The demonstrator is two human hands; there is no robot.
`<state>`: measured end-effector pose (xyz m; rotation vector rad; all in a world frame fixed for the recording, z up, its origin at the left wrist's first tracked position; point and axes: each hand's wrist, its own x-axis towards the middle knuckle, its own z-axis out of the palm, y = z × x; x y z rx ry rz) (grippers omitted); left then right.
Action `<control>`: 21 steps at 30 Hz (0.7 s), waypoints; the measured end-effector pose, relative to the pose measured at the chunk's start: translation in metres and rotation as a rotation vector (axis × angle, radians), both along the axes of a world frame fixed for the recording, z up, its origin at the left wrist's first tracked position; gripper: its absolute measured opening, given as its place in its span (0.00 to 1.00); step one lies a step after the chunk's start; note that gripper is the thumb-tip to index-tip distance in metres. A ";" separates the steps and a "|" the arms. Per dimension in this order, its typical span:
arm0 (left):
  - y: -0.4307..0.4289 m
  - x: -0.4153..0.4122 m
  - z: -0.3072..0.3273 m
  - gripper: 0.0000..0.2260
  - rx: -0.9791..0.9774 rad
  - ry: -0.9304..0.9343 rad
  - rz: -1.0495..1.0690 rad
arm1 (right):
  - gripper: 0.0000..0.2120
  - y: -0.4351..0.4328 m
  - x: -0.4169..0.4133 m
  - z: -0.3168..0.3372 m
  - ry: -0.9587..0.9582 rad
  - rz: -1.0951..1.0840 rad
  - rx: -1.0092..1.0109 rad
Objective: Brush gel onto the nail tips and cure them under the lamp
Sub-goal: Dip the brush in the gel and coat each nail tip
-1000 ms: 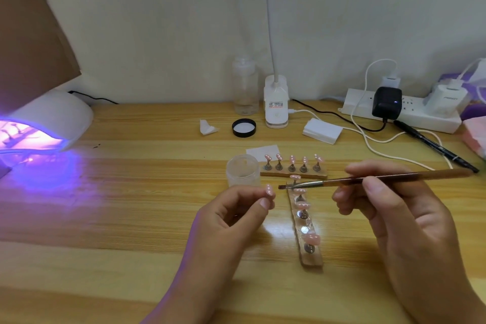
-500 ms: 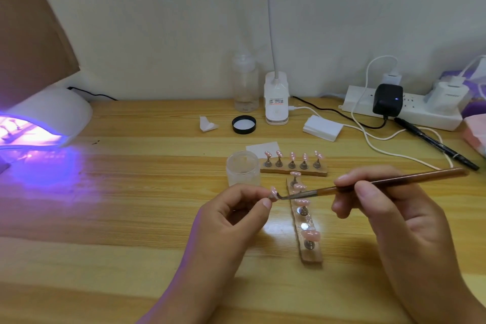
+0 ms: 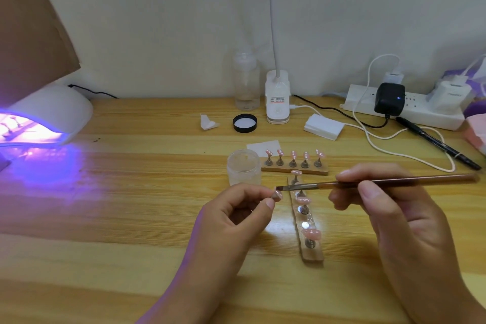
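Nail tip (image 3: pixel 278 194), pinched in left hand (image 3: pixel 236 214), receives gel from brush (image 3: pixel 342 184) gripped by right hand (image 3: pixel 389 208); curing under lamp (image 3: pixel 50 113) remains.

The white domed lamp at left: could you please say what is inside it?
Inside the white domed lamp, violet light and blurred dark upright shapes show; its shell and the frame edge hide the rest.

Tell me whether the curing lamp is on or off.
On. The curing lamp glows violet inside its opening and throws purple light onto the table in front of it.
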<state>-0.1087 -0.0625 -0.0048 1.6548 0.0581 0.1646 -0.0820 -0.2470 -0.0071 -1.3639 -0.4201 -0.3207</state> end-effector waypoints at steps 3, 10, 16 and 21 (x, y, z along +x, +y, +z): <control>0.000 0.000 -0.001 0.09 0.011 -0.003 0.000 | 0.09 0.000 0.000 0.000 0.006 -0.003 -0.009; 0.001 0.000 -0.002 0.04 0.011 -0.003 -0.001 | 0.09 0.001 0.000 0.000 -0.002 -0.001 -0.042; 0.000 0.000 -0.004 0.02 0.015 -0.010 -0.012 | 0.09 -0.003 0.000 0.000 -0.012 -0.017 -0.014; 0.001 0.001 -0.005 0.03 0.016 -0.012 -0.021 | 0.09 -0.002 0.000 0.000 -0.009 -0.031 -0.008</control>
